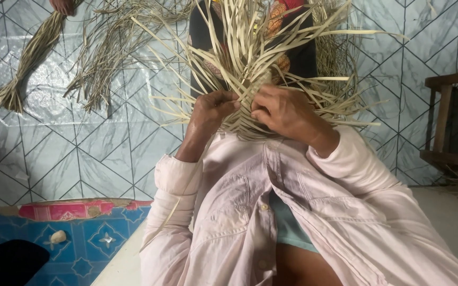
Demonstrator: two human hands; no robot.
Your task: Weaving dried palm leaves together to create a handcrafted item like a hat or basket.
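Left hand (211, 110) curled tight, fingers pinching pale strips of the woven palm-leaf piece (250, 100) at its 9 o'clock edge; right hand (287, 114) likewise closed on strips at the 3 o'clock side, knuckles up. The weave sits between both hands at frame centre, loose strips fanning toward 12 o'clock. Bundled dry strips (27, 63) lie on the patterned floor at 10 o'clock.

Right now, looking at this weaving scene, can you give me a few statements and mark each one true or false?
1. Both hands, left hand and right hand, grip the woven strip piece. True.
2. The strips are bright green. False: they are pale straw colour.
3. A bundle of strips lies on the patterned floor. True.
4. The person's sleeves are black. False: they are pale pink.
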